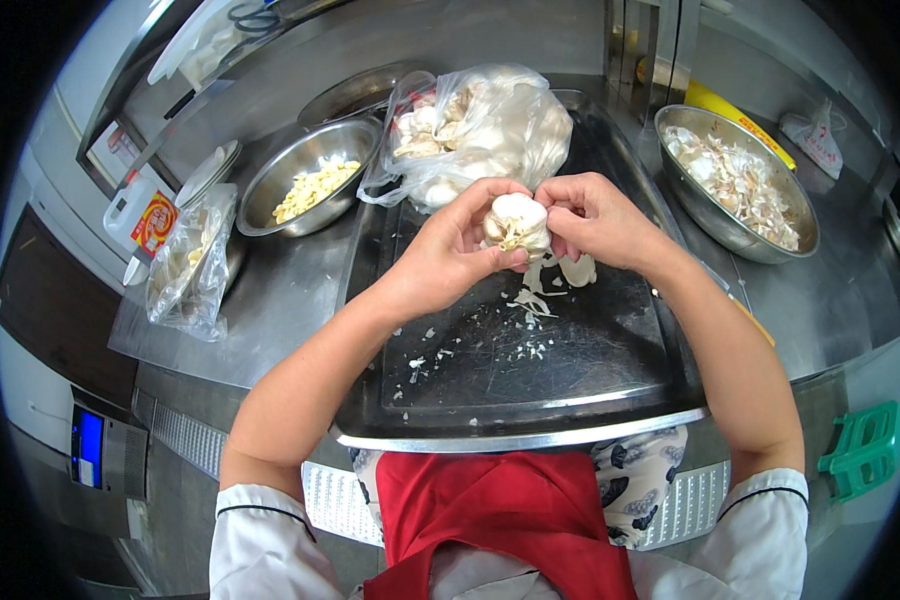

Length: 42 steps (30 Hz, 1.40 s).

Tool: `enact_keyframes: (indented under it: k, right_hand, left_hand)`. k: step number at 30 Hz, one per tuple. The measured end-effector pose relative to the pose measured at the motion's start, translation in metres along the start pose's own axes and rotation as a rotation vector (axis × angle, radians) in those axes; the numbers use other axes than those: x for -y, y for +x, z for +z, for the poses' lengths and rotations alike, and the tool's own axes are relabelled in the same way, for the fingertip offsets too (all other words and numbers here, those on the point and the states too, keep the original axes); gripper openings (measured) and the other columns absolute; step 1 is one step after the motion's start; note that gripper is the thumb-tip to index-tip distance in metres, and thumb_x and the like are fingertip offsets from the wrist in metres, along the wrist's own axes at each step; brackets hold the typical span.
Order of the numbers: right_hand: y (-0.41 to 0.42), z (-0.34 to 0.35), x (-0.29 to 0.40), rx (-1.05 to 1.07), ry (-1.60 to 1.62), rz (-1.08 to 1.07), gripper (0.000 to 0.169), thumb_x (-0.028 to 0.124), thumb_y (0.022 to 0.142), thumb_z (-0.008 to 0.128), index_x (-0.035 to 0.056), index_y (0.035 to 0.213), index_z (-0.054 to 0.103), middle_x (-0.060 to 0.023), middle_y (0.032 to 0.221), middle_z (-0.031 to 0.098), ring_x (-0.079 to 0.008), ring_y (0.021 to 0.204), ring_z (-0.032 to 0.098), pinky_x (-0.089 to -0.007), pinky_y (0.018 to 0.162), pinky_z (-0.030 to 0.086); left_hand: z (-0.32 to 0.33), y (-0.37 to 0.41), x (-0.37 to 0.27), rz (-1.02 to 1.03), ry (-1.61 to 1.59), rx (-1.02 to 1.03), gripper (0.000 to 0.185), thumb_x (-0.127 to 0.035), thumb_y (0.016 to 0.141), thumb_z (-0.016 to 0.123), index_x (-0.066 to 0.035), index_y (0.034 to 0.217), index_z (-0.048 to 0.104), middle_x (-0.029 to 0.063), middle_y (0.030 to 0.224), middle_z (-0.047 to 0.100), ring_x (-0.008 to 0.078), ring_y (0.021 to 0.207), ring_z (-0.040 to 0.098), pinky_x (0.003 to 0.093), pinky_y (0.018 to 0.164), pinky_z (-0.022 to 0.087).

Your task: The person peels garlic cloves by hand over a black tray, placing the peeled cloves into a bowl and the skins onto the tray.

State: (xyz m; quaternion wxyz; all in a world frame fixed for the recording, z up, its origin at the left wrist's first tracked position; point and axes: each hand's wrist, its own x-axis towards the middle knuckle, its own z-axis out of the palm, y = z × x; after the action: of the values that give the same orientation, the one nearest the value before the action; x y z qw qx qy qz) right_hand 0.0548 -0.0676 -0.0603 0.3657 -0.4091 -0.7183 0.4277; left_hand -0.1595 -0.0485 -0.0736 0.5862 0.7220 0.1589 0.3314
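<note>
My left hand (450, 244) holds a whole garlic bulb (519, 223), its cut or dried root end tilted toward me. At the bulb's right side, the thumb and forefinger of my right hand (589, 221) pinch its edge; whether they grip a strip of skin is hidden. Below the hands, pieces of papery garlic skin (532, 300) lie on a black rectangular tray (607, 352). Just beyond my hands, a clear plastic bag (495, 127) full of garlic bulbs rests on the tray.
Peeled cloves (316, 187) lie in a steel bowl (255, 206) at left. Another steel bowl (750, 244) at right holds garlic skins (742, 180). Further left are a plastic bag (187, 277) over a container and a white jug (131, 210). A steel counter (292, 300) carries everything.
</note>
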Motion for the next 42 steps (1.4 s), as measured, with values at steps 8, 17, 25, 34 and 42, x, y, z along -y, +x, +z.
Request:
enact_keyframes:
  k: [8, 17, 25, 34, 42]
  right_hand:
    - [-0.004, 0.006, 0.01, 0.002, -0.109, 0.004, 0.018, 0.018, 0.085, 0.062, 0.0012, 0.091, 0.058, -0.0016, 0.066, 0.059, -0.0059, 0.057, 0.055, -0.0219, 0.051, 0.044]
    - [-0.006, 0.002, 0.012, 0.053, -0.037, 0.038, 0.011, 0.011, 0.085, 0.055, 0.0018, 0.092, 0.056, -0.0025, 0.065, 0.059, -0.0062, 0.054, 0.054, -0.0216, 0.049, 0.043]
    - [-0.001, -0.001, 0.0, -0.001, 0.067, 0.013, 0.016, 0.015, 0.084, 0.055, -0.0002, 0.088, 0.061, -0.0048, 0.063, 0.06, -0.0088, 0.053, 0.055, -0.0238, 0.051, 0.044]
    - [-0.005, 0.007, 0.008, -0.015, -0.3, -0.058, 0.013, 0.013, 0.083, 0.06, 0.0015, 0.09, 0.059, -0.0014, 0.065, 0.059, -0.0061, 0.055, 0.055, -0.0216, 0.05, 0.044]
    - [-0.007, 0.001, 0.014, 0.044, -0.104, 0.066, 0.011, 0.008, 0.081, 0.055, 0.0009, 0.089, 0.06, -0.0018, 0.062, 0.059, -0.0061, 0.052, 0.055, -0.0214, 0.049, 0.043]
  left_hand:
    - [-0.002, 0.001, 0.005, 0.011, 0.077, -0.06, 0.052, 0.004, 0.085, 0.065, -0.005, 0.131, 0.042, 0.0047, 0.116, 0.055, 0.0144, 0.105, 0.058, 0.0331, 0.091, 0.053]
    - [-0.003, 0.0, -0.001, -0.063, -0.066, -0.033, 0.054, 0.0, 0.086, 0.065, -0.006, 0.133, 0.04, 0.0063, 0.118, 0.055, 0.0155, 0.107, 0.058, 0.0333, 0.091, 0.054]
    - [0.002, -0.001, -0.01, -0.09, -0.084, 0.023, 0.052, -0.003, 0.087, 0.065, -0.006, 0.133, 0.041, 0.0071, 0.115, 0.058, 0.0165, 0.105, 0.059, 0.0349, 0.092, 0.053]
    - [-0.005, 0.0, 0.006, -0.004, 0.152, -0.053, 0.054, 0.003, 0.083, 0.067, -0.007, 0.131, 0.043, 0.003, 0.115, 0.055, 0.0119, 0.106, 0.056, 0.031, 0.091, 0.053]
    - [-0.003, 0.0, -0.003, -0.086, -0.063, 0.015, 0.054, -0.001, 0.086, 0.067, -0.006, 0.133, 0.042, 0.0053, 0.117, 0.056, 0.0144, 0.106, 0.058, 0.0327, 0.092, 0.053]
